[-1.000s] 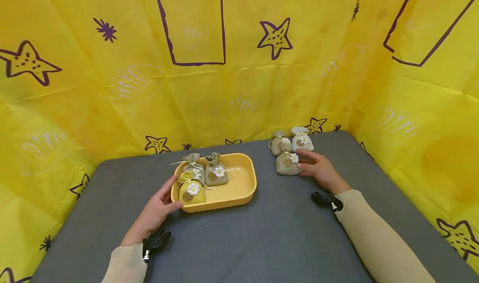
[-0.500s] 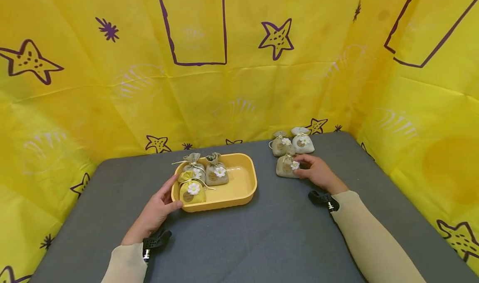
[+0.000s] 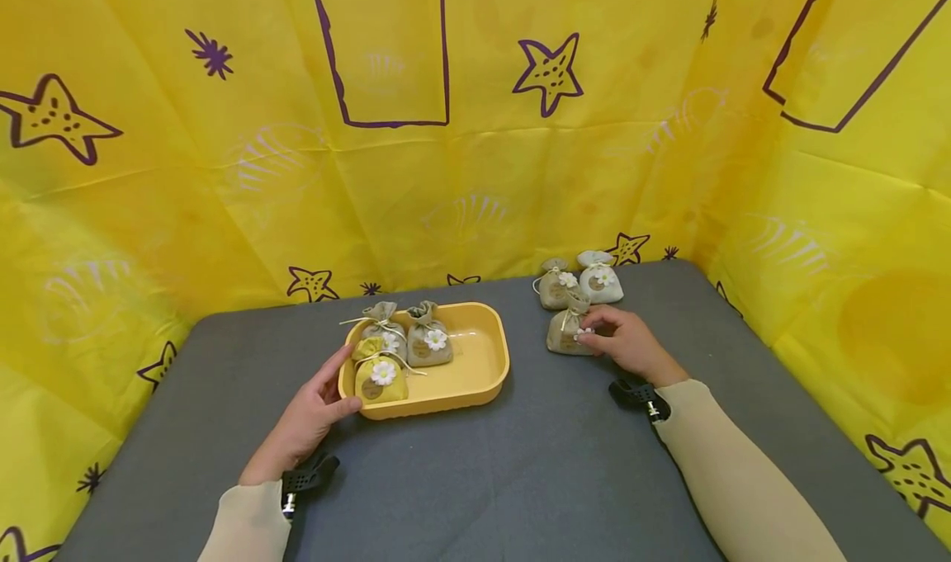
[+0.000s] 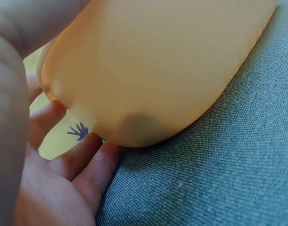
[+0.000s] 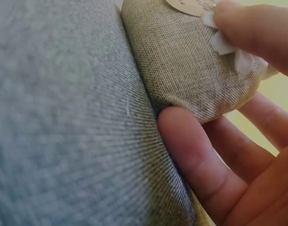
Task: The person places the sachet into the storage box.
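In the head view, my left hand (image 3: 308, 413) holds the left end of a yellow plastic tray (image 3: 483, 397), thumb at the front rim and fingers along the outer side. The left wrist view shows several fingertips against the tray's wall (image 4: 148, 80). Three small drawstring sachets with white flowers sit in the tray: a yellow one (image 3: 380, 380), a grey one (image 3: 384, 331) and a beige one (image 3: 429, 346). To the right, my right hand (image 3: 631, 347) pinches the side of a beige sachet (image 3: 562, 335) on the table. Its thumb (image 5: 257, 33) covers part of the flower; other fingers reach under and behind.
Close behind the pinched sachet stand a brown sachet (image 3: 553, 288) and a white sachet (image 3: 600, 277). Dark grey cloth covers the table (image 3: 475, 488). Yellow printed curtains (image 3: 475, 166) rise along the back and both sides. The tray's right half shows bare floor.
My right hand has moved slightly left and closed its thumb and fingers on the front beige sachet, which has turned a little. The left hand and tray stay in place.
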Tool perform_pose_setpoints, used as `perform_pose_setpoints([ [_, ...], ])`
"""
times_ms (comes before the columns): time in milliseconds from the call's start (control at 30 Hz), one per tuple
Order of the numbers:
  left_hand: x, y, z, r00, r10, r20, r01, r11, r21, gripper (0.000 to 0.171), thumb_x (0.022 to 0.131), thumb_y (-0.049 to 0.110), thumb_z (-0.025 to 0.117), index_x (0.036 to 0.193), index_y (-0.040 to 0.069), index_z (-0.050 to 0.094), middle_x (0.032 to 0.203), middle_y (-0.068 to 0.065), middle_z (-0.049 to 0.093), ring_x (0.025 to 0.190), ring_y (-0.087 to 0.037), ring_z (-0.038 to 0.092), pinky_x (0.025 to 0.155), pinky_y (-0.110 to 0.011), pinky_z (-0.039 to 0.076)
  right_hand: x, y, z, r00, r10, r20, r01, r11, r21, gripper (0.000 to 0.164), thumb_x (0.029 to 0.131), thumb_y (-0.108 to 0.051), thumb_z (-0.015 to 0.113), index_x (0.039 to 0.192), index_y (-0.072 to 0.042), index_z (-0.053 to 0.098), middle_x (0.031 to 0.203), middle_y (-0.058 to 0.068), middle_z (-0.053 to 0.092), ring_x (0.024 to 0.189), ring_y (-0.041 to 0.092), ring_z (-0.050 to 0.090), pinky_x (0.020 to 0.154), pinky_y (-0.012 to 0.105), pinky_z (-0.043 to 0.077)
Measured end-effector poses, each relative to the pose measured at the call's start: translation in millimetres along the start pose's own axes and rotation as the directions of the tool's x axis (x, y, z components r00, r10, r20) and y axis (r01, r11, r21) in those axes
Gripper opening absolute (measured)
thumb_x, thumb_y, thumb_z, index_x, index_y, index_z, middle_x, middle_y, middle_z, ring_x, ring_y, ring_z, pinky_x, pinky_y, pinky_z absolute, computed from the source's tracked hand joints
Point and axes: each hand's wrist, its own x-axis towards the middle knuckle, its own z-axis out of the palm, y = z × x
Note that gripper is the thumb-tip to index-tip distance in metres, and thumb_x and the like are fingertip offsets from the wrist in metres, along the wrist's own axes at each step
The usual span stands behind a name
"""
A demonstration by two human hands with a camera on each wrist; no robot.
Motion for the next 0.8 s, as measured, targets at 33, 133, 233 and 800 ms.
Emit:
perform_pose_setpoints([
  [33, -0.1, 0.1, -0.4, 1.0, -0.002, 0.0, 0.002, 1.0, 0.005, 0.083, 0.097, 0.013, 0.067, 0.162, 0.018, 0.015, 0.165, -0.012, 0.007, 0.148, -0.035, 0.013, 0.099, -0.014, 0.034, 0.1, -1.8, 0.8, 1.0, -0.009, -0.006, 0.009, 1.0, -0.008, 0.013, 0.088, -0.001, 0.075, 0.099, 0.001, 0.069, 0.11, 0.016, 0.063, 0.081, 0.025, 0.064, 0.064, 0.031, 0.056],
  [133, -0.1, 0.5, -0.8, 1.0, -0.002, -0.001, 0.002, 1.0, 0.005, 0.083, 0.097, 0.014, 0.067, 0.162, 0.019, 0.015, 0.165, -0.011, 0.008, 0.148, -0.034, 0.013, 0.099, -0.014, 0.035, 0.2, -4.7, 2.4, 0.999, -0.037, -0.025, 0.036, 0.999, -0.033, 0.013, 0.086, 0.001, 0.076, 0.098, 0.002, 0.07, 0.111, 0.017, 0.064, 0.089, 0.024, 0.062, 0.067, 0.029, 0.056],
  [233, 0.0, 0.0, -0.6, 1.0, 0.011, 0.002, -0.011, 1.0, 0.004, 0.083, 0.097, 0.013, 0.067, 0.162, 0.018, 0.016, 0.165, -0.011, 0.008, 0.148, -0.035, 0.013, 0.099, -0.013, 0.034, 0.3, -4.8, 3.9, 0.997, -0.062, -0.047, 0.059, 0.997, -0.054, 0.014, 0.086, 0.0, 0.077, 0.098, 0.002, 0.072, 0.111, 0.016, 0.065, 0.093, 0.023, 0.062, 0.073, 0.026, 0.055],
  [800, 1.7, -0.4, 0.6, 1.0, 0.024, 0.002, -0.024, 1.0, -0.008, 0.083, 0.096, 0.011, 0.068, 0.161, 0.013, 0.015, 0.165, -0.013, 0.008, 0.148, -0.035, 0.012, 0.1, -0.012, 0.033, 10.3, 14.3, -8.3, 0.986, -0.059, -0.154, 0.044, 0.994, -0.098, 0.015, 0.084, -0.005, 0.081, 0.097, -0.002, 0.075, 0.11, 0.014, 0.067, 0.088, 0.018, 0.065, 0.07, 0.021, 0.054],
])
